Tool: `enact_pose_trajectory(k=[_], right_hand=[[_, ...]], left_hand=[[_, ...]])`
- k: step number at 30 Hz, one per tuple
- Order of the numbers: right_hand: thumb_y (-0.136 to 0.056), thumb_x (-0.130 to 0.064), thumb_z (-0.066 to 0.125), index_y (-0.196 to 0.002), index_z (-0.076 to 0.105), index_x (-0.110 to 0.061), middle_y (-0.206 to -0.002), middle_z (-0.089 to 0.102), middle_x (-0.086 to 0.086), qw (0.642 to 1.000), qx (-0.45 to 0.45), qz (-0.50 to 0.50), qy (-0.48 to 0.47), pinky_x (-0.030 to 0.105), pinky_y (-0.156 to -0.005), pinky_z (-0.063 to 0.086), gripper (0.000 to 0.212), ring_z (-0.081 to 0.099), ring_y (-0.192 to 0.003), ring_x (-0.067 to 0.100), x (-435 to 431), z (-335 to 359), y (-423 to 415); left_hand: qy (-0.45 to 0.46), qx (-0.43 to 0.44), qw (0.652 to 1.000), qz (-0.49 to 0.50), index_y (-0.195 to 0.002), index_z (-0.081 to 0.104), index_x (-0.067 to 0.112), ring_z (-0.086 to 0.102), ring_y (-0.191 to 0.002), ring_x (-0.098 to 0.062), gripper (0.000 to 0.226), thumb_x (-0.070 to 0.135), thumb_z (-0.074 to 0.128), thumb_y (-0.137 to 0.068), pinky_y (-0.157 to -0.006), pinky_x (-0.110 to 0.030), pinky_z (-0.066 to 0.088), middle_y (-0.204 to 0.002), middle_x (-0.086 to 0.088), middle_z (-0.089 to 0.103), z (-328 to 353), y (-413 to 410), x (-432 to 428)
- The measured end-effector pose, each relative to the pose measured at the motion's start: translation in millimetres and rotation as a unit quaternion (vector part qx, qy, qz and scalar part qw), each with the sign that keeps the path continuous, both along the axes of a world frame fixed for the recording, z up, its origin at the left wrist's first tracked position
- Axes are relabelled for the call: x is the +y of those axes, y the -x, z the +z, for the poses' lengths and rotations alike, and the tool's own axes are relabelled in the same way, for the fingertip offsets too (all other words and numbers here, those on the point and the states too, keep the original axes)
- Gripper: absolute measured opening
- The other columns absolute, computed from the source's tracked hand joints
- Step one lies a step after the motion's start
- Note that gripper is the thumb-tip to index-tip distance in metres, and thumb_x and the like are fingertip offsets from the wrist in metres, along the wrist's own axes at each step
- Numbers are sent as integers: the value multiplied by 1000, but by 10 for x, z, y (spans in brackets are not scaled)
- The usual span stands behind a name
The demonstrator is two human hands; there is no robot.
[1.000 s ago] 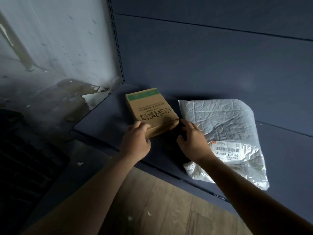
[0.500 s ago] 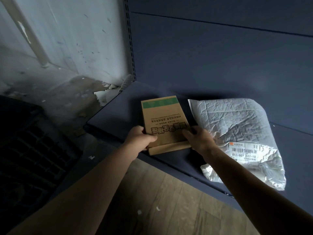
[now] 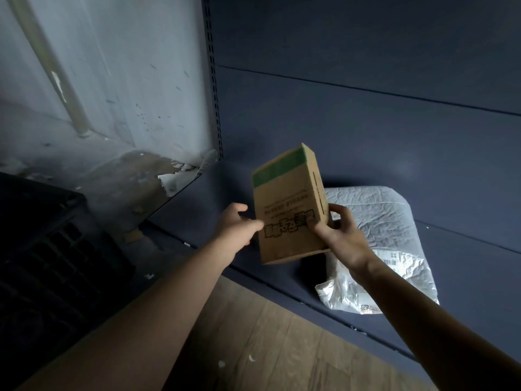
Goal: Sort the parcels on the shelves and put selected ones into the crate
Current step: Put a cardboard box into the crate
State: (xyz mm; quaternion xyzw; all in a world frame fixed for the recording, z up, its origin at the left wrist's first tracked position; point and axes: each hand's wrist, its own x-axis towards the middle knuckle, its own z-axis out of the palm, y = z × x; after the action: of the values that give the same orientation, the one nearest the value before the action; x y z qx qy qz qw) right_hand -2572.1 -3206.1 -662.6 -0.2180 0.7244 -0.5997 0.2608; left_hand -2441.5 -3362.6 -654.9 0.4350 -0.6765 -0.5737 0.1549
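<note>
Right hand (image 3: 337, 235) holds cardboard box (image 3: 287, 213) above shelf (image 3: 194, 210); crate (image 3: 50, 249) contents too dark.

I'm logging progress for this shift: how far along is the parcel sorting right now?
Done: nothing confirmable; the dark crate shows no visible contents. In hand: the right hand grips the cardboard box above the shelf, the left hand touching its edge. Left: getting that box into the crate, if selected, and checking the white mailer lying on the shelf.

Brown box (image 3: 287, 218) tilted aloft, white mailer (image 3: 377, 218) flat
</note>
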Motion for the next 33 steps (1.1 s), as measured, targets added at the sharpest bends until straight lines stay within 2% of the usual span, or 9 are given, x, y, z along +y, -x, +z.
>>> enact_pose_trajectory(k=[3, 7, 9, 11, 16, 21, 24, 28, 33], right_hand=[[-83, -13, 75, -117, 50, -17, -95, 63, -3, 998, 60, 13, 26, 16, -67, 54, 43, 64, -82, 8, 58, 88, -47], [-65, -49, 80, -115, 51, -36, -117, 57, -6, 980, 192, 54, -7, 38, -95, 52, 60, 56, -113, 15, 141, 159, -120], [-70, -42, 80, -125, 49, -35, -115, 50, -10, 961, 266, 78, -20, 35, -101, 45, 64, 49, -117, 14, 177, 222, -159], [-75, -37, 78, -131, 51, -30, -113, 47, -14, 947, 301, 107, -20, 30, -101, 43, 63, 48, -115, 14, 202, 298, -216], [-88, -28, 67, -131, 56, -18, -128, 53, -4, 936, 308, 171, -27, 7, -93, 38, 46, 51, -117, 9, 238, 360, -254], [-90, -15, 62, -127, 62, -16, -125, 57, 8, 933, 342, 50, -98, 17, -91, 37, 36, 57, -113, 22, 294, 308, -69], [-92, -22, 62, -131, 56, -12, -129, 57, 11, 952, 277, -5, -130, 27, -95, 42, 41, 57, -117, 25, 360, 308, 85], [-93, -42, 58, -128, 55, -15, -119, 65, 8, 995, 2, 35, -93, 47, -85, 57, 45, 65, -103, 26, 471, 354, 124], [-88, -49, 59, -124, 60, -23, -118, 68, 7, 983, -127, 127, -43, 44, -79, 59, 44, 69, -104, 25, 559, 265, 146]], left_hand=[[-33, 62, 997, -18, -136, 46, 15, 59, -104, -20, 57, 27, 71, -86, -75, -30, 57, -124, -8, 56, 163, 123, 196], [-108, 121, 985, -57, -134, 51, 19, 62, -111, -20, 63, 44, 73, -80, -79, -40, 60, -129, -2, 59, 352, 234, 396], [-129, 148, 978, -74, -124, 60, 23, 66, -105, -18, 48, 44, 72, -82, -80, -41, 60, -117, 0, 69, 405, 242, 440], [-132, 169, 975, -57, -112, 65, 26, 69, -99, -16, 36, 40, 75, -80, -84, -44, 58, -105, 4, 74, 418, 240, 454], [-124, 191, 973, 27, -120, 59, 17, 71, -93, -17, 54, 26, 83, -72, -83, -46, 58, -103, 0, 74, 395, 213, 389], [-170, 192, 964, 67, -121, 57, 9, 72, -89, -20, 44, 25, 72, -83, -71, -34, 60, -103, -8, 73, 373, 149, 325], [-182, 193, 963, 53, -112, 65, 13, 71, -91, -22, 28, 27, 65, -88, -79, -36, 58, -97, -6, 75, 377, 101, 313], [-197, 219, 954, 50, -102, 67, 17, 70, -92, -22, 15, 25, 57, -93, -86, -39, 54, -96, -6, 75, 422, 98, 336], [-200, 229, 952, 37, -107, 67, 16, 68, -97, -24, 21, 26, 52, -95, -90, -41, 53, -103, -9, 74, 417, 108, 366]])
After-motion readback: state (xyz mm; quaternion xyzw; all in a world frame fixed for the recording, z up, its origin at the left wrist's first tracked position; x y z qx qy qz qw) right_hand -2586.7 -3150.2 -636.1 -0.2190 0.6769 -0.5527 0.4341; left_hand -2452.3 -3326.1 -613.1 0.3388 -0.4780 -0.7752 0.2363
